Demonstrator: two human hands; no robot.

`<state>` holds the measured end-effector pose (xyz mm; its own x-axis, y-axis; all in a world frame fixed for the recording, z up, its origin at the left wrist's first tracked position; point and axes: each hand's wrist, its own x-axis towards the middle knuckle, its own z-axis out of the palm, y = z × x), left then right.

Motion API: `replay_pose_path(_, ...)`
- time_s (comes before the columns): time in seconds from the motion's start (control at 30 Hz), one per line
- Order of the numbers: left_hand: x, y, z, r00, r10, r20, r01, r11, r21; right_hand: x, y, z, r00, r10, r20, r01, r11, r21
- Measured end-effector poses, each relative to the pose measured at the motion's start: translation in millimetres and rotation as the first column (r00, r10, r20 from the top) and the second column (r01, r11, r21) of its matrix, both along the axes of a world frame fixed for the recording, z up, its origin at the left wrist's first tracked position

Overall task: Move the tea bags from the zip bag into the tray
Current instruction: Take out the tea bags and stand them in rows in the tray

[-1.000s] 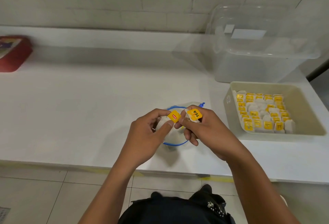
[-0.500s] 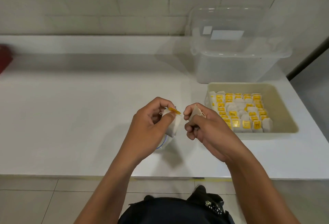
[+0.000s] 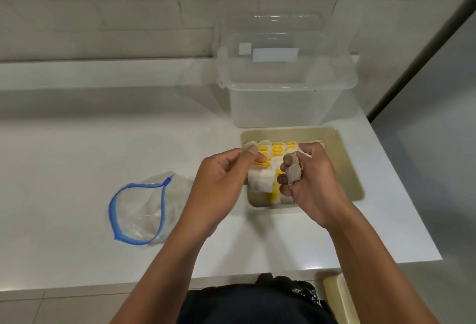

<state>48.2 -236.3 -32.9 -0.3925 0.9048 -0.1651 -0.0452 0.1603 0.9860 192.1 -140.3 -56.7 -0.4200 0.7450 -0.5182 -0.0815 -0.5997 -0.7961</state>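
Tea bags [image 3: 260,182] in both grips

I can read nothing here — the yellow tags [image 3: 277,150] on the tea bags in the tray [image 3: 346,169] carry print too blurred to make out, and the white labels [image 3: 275,54] on the clear tub [image 3: 283,102] look blank to me.

The right hand [image 3: 309,184] and left hand [image 3: 221,182] are covering much of the tea bags [image 3: 278,149] beneath them in the tray [image 3: 345,158]. Tag print is blurring beyond reading. The tabletop [image 3: 77,148] is running past the left edge.
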Motion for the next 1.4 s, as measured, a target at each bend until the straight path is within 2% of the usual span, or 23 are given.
replay_pose_path(0.07, 10, 13, -11, 0.998, -0.016, -0.059, 0.015, 1.0, -0.013, 10, 13, -5, 0.998, -0.027, 0.054, 0.027, 1.0, -0.004)
replay_pose_path(0.17, 20, 31, -30, 0.966, -0.035, -0.255, 0.02, 0.998, -0.061, 21, 32, -15, 0.982, -0.04, 0.183, 0.039, 0.999, 0.011)
replay_pose_path(0.27, 26, 46, -47, 0.853, -0.104, -0.512, 0.035, 0.989, -0.142, 26, 49, -24, 0.912, 0.042, 0.409, -0.086, 0.992, 0.091)
replay_pose_path(0.37, 30, 61, -62, 0.754, -0.206, -0.624, 0.076, 0.971, -0.228, 35, 59, -33, 0.88, 0.153, 0.451, -0.257, 0.95, 0.18)
replay_pose_path(0.43, 33, 69, -69, 0.722, -0.28, -0.633, 0.103, 0.948, -0.302, 42, 63, -37, 0.845, 0.239, 0.479, -0.38, 0.898, 0.222)
replay_pose_path(0.57, 35, 82, -81, 0.652, -0.47, -0.595, 0.234, 0.871, -0.431, 54, 76, -47, 0.687, 0.313, 0.656, -0.607, 0.744, 0.28)
replay_pose_path(0.7, 33, 91, -83, 0.629, -0.593, -0.503, 0.367, 0.797, -0.48, 60, 89, -49, 0.409, 0.179, 0.895, -0.813, 0.516, 0.269)
replay_pose_path(0.73, 33, 92, -82, 0.617, -0.627, -0.477, 0.398, 0.77, -0.498, 61, 91, -46, 0.386, 0.165, 0.908, -0.834, 0.483, 0.267)
replay_pose_path(0.8, 33, 96, -82, 0.574, -0.694, -0.436, 0.449, 0.711, -0.541, 65, 95, -42, 0.358, 0.247, 0.9, -0.868, 0.444, 0.223)
replay_pose_path(0.9, 33, 103, -86, 0.488, -0.757, -0.434, 0.461, 0.646, -0.608, 69, 95, -40, 0.218, 0.423, 0.88, -0.932, 0.359, 0.058)
replay_pose_path(1.0, 33, 108, -94, 0.41, -0.79, -0.455, 0.441, 0.609, -0.659, 69, 94, -49, 0.104, 0.429, 0.897, -0.962, 0.271, -0.019)
replay_pose_path(1.1, 37, 111, -103, 0.415, -0.75, -0.516, 0.404, 0.659, -0.634, 66, 93, -59, 0.115, 0.407, 0.906, -0.96, 0.28, -0.004)
replay_pose_path(1.23, 39, 113, -110, 0.458, -0.66, -0.595, 0.336, 0.748, -0.572, 63, 93, -70, 0.222, 0.38, 0.898, -0.922, 0.382, 0.066)
replay_pose_path(1.4, 38, 113, -114, 0.444, -0.636, -0.632, 0.317, 0.77, -0.553, 62, 91, -76, 0.343, 0.344, 0.874, -0.865, 0.478, 0.152)
